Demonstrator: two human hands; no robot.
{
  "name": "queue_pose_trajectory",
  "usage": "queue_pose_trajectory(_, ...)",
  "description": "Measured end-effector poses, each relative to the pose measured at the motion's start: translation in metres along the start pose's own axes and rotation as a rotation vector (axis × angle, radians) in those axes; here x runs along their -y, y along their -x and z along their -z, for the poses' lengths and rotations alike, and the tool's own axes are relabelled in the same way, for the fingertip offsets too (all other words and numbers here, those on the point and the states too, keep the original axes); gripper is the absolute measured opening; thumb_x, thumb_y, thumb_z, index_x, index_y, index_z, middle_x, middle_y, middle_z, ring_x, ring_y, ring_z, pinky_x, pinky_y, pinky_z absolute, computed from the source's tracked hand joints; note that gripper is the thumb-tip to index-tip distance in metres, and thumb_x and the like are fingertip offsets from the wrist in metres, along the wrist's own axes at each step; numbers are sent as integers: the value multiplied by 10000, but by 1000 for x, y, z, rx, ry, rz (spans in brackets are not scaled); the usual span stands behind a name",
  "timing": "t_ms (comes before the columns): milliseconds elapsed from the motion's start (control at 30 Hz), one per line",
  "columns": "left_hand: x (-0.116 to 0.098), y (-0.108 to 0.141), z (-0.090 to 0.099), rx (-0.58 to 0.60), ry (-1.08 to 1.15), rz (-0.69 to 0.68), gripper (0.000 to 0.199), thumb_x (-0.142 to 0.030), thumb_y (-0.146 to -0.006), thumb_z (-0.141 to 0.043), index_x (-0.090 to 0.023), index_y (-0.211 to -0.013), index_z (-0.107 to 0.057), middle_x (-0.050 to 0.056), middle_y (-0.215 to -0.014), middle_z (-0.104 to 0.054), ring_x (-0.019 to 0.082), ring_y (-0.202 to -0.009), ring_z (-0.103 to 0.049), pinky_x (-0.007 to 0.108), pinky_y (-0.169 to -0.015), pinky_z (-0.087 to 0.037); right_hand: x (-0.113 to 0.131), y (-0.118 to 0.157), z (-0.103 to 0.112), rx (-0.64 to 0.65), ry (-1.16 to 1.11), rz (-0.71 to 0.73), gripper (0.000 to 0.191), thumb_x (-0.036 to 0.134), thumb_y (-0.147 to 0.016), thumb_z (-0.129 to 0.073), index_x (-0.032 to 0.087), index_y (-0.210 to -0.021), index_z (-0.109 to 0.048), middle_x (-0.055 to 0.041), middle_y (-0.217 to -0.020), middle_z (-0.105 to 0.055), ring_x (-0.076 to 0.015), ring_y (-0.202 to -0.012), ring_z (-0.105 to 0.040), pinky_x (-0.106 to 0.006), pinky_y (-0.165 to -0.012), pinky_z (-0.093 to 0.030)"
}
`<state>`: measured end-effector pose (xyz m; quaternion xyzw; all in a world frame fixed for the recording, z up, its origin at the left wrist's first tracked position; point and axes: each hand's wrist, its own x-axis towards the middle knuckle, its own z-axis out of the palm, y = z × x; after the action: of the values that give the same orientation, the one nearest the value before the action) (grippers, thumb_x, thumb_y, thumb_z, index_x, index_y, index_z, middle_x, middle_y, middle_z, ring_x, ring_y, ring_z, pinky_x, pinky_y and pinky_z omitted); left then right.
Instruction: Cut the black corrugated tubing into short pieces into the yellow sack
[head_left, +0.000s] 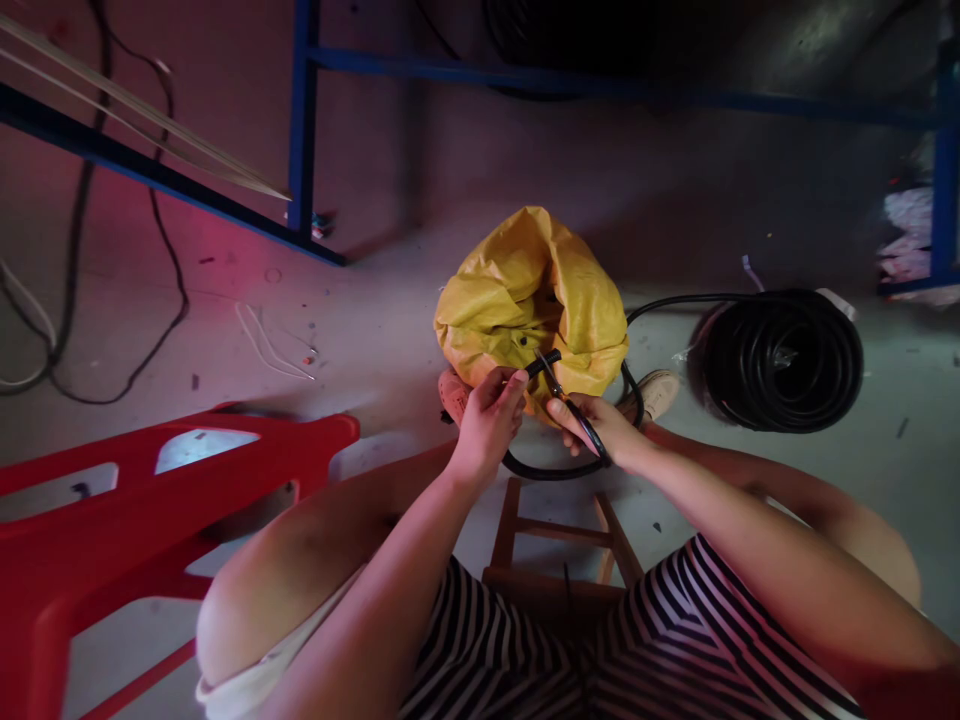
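Note:
My left hand [491, 415] pinches a black hose [544, 364] close to its end, above the front of a yellow bag [495, 290]. In my right hand [596, 425] is a pair of scissors [589, 428] with dark handles; its blades cross the hose just past my left fingertips. The yellow bag stands on the floor between my feet with its top rolled outward. From my hands the hose loops below and around the bag's right side, then runs to a black coil [784, 360] on the floor.
A red plastic stool [187, 480] stands at the left. Blue metal frame bars [303, 130] cross the top. Cables [180, 290] lie on the floor at the left. A wooden stool [562, 532] is beneath me. Pale bundles [906, 235] sit at the far right.

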<state>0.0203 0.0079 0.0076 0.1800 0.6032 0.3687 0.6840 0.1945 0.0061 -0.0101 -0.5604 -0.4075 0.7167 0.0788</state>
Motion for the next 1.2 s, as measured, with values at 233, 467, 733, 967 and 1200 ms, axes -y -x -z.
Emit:
queue_pose_trajectory(233,8,-4,6,-4,-2,18,412,-536,-847,-734,-223,-811,-468,-110,-573,-381,24,-391,-289,143,-384,-226,-5,2,-2,5,-10,-69,634,816,-808,-658,194,-790,-534,30,-568,-572,-102,-442,-553,-204,-422,-389)
queue_pose_trajectory(467,9,-4,6,-35,-41,81,417,-518,-856,-721,-222,-799,-433,-113,-573,-382,20,-398,-297,137,-397,-246,-19,-3,-4,20,-26,-105,618,797,-818,-670,190,-790,-556,35,-524,-586,-93,-397,-547,-185,-399,-422)
queue_pose_trajectory(733,23,-9,9,-80,-93,117,414,-513,-860,-708,-227,-774,-421,-117,-534,-356,28,-379,-282,146,-382,-214,-28,-5,-6,51,-5,-138,665,845,-797,-644,190,-753,-534,20,-500,-608,-99,-378,-573,-167,-365,-387)
queue_pose_trajectory(967,34,-14,10,-114,-109,155,397,-482,-869,-702,-235,-761,-411,-123,-501,-354,37,-347,-281,158,-365,-199,-40,-9,-9,64,16,-141,663,846,-817,-618,192,-754,-529,22,-486,-613,-105,-367,-583,-172,-366,-394)
queue_pose_trajectory(1200,36,-14,9,-163,-117,190,376,-406,-902,-662,-234,-732,-374,-121,-485,-350,33,-339,-267,159,-359,-188,-45,-9,-14,68,-15,-183,661,843,-806,-636,193,-753,-531,29,-486,-611,-106,-356,-578,-175,-354,-400)
